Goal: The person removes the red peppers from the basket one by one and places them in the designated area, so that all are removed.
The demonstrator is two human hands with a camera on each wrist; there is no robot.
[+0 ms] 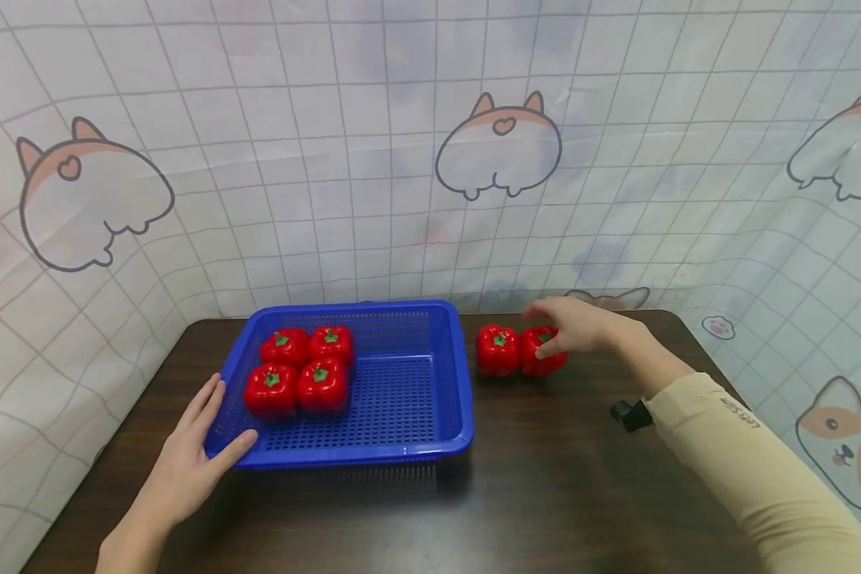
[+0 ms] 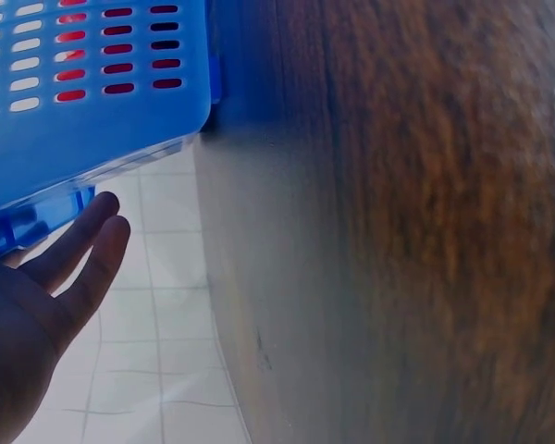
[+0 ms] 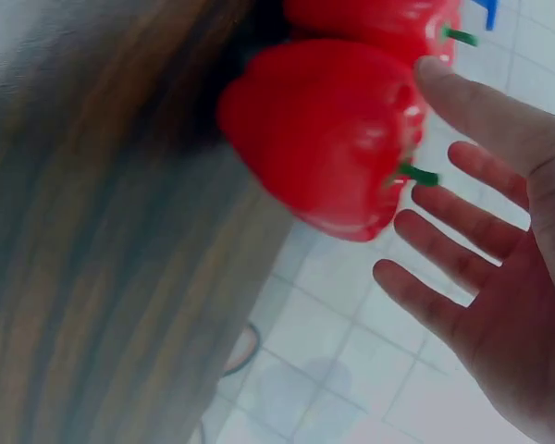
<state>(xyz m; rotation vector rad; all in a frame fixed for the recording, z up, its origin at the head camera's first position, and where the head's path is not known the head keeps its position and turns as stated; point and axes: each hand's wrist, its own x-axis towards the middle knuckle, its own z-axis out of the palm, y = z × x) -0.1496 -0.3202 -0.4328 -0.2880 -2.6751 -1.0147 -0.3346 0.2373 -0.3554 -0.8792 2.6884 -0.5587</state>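
Note:
A blue plastic basket (image 1: 347,456) stands on the left half of the table, with several red bell peppers (image 1: 323,386) grouped in its left part. At its front left corner my left hand (image 1: 186,466) rests on the rim, fingers along the left side and thumb at the front. Two more red bell peppers stand side by side right of the basket. Over the right-hand bell pepper (image 3: 324,134) is my right hand (image 1: 581,323), fingers spread around its top. In the right wrist view the thumb overlaps the peppers, and the other fingers extend beyond the green stem.
The dark wooden table (image 1: 545,494) ends at a wall cloth (image 1: 402,239) with a grid and cartoon dogs. A small black object (image 1: 631,415) lies by the right sleeve (image 1: 739,454). The other loose bell pepper (image 1: 498,351) sits between basket and right hand.

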